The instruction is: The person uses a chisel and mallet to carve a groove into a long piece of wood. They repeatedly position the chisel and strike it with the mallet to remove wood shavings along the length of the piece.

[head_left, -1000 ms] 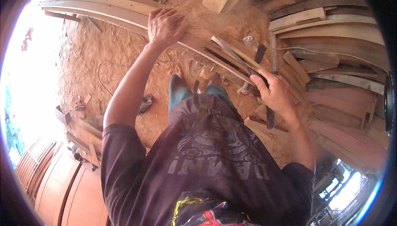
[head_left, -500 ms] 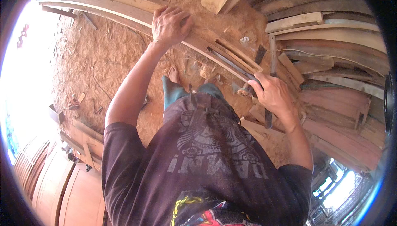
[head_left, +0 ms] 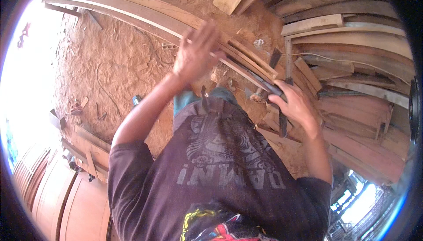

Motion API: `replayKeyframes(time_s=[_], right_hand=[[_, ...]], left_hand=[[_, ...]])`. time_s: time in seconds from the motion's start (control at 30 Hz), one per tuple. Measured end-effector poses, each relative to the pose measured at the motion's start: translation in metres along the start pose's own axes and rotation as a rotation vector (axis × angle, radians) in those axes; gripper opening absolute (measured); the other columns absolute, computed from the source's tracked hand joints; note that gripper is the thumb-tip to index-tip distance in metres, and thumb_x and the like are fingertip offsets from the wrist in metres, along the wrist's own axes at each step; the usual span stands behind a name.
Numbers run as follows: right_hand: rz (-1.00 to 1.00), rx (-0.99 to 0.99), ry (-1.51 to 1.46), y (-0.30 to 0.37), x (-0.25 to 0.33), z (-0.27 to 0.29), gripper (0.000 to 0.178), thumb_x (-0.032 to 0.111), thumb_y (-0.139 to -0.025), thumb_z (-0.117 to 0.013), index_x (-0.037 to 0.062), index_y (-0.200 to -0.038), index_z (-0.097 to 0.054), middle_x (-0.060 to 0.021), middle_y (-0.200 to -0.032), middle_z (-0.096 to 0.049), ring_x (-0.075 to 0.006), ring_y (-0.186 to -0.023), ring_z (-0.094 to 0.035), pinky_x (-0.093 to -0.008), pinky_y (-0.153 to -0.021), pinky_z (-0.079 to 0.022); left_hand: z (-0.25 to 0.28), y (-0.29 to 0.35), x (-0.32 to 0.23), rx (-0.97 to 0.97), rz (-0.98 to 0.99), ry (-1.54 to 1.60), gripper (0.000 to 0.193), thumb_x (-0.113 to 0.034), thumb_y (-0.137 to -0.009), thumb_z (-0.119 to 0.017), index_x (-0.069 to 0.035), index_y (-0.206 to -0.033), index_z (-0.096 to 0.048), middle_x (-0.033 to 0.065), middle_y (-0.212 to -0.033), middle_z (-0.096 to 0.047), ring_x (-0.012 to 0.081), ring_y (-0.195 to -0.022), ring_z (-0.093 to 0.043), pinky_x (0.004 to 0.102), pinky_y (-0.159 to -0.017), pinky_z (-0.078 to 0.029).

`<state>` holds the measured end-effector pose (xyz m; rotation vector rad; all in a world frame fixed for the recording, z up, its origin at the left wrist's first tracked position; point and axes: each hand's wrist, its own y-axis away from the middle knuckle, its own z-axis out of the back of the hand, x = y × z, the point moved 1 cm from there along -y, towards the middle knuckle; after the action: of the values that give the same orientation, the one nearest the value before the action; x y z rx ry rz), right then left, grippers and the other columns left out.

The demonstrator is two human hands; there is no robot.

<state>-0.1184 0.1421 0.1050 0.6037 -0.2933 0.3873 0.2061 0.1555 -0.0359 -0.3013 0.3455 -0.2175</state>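
A long wooden beam (head_left: 154, 27) slants across in front of me, with narrow slots cut in its near right end. Over its middle my left hand (head_left: 198, 53) is blurred by motion. Its fingers look stretched out, with no tool in them; whether the palm touches the wood I cannot tell. My right hand (head_left: 294, 102) is closed round the dark handle of a long, narrow chisel (head_left: 253, 74). The blade lies along the slotted part of the beam and points toward my left hand. Part of the blade is hard to see against the wood.
Boards (head_left: 352, 47) are stacked along the right side. A dark flat bar (head_left: 282, 124) stands out below the beam beside my right hand. Sawdust and wood scraps cover the ground (head_left: 119, 60). Curved panels (head_left: 48, 197) lean at lower left.
My left hand has slid along the beam to the right and nearer to me, toward the slots. My right hand still holds the chisel, shifted slightly.
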Motion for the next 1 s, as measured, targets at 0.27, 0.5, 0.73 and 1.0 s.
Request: replayKeyframes(time_s=[0.27, 0.5, 0.73, 1.0], right_hand=[[-0.078, 0.082, 0.304, 0.062, 0.017, 0.073, 0.068, 0.019, -0.092, -0.076, 0.0279, -0.156, -0.054, -0.0187, -0.115, -0.071, -0.0424, -0.105, -0.07, -0.0516, -0.091, -0.055], [0.036, 0.018, 0.465, 0.039, 0.063, 0.083, 0.063, 0.013, -0.09, -0.074, 0.0213, -0.15, -0.059, -0.0176, -0.101, -0.068, -0.0425, -0.091, -0.068, -0.0531, -0.081, -0.054], [0.194, -0.005, 0.429, 0.061, 0.121, 0.135, 0.055, 0.007, -0.083, -0.078, 0.0136, -0.136, -0.071, -0.0137, -0.089, -0.065, -0.0358, -0.073, -0.068, -0.0466, -0.066, -0.054], [0.419, -0.171, 0.325, 0.025, 0.17, 0.142, 0.038, -0.003, -0.074, -0.077, 0.0062, -0.111, -0.08, -0.0138, -0.072, -0.061, -0.0319, -0.059, -0.063, -0.042, -0.053, -0.048]], left_hand=[[0.003, 0.041, -0.089, 0.089, -0.454, 0.56, 0.072, -0.026, -0.086, -0.077, -0.009, -0.152, -0.055, 0.0134, -0.157, -0.055, 0.0277, -0.143, -0.055, 0.0451, -0.112, -0.048], [0.033, -0.053, -0.164, 0.06, -0.237, 0.794, 0.065, -0.02, -0.078, -0.082, -0.005, -0.135, -0.054, 0.0155, -0.116, -0.071, 0.0327, -0.109, -0.072, 0.0463, -0.086, -0.057], [0.024, -0.066, -0.164, -0.005, -0.202, 0.811, 0.034, -0.021, -0.078, -0.082, -0.01, -0.104, -0.063, 0.0106, -0.081, -0.069, 0.0366, -0.075, -0.073, 0.0502, -0.064, -0.057], [0.056, -0.069, -0.124, -0.196, -0.104, 0.916, 0.025, -0.025, -0.083, -0.081, -0.016, -0.1, -0.065, 0.007, -0.073, -0.065, 0.0326, -0.066, -0.069, 0.0478, -0.056, -0.053]])
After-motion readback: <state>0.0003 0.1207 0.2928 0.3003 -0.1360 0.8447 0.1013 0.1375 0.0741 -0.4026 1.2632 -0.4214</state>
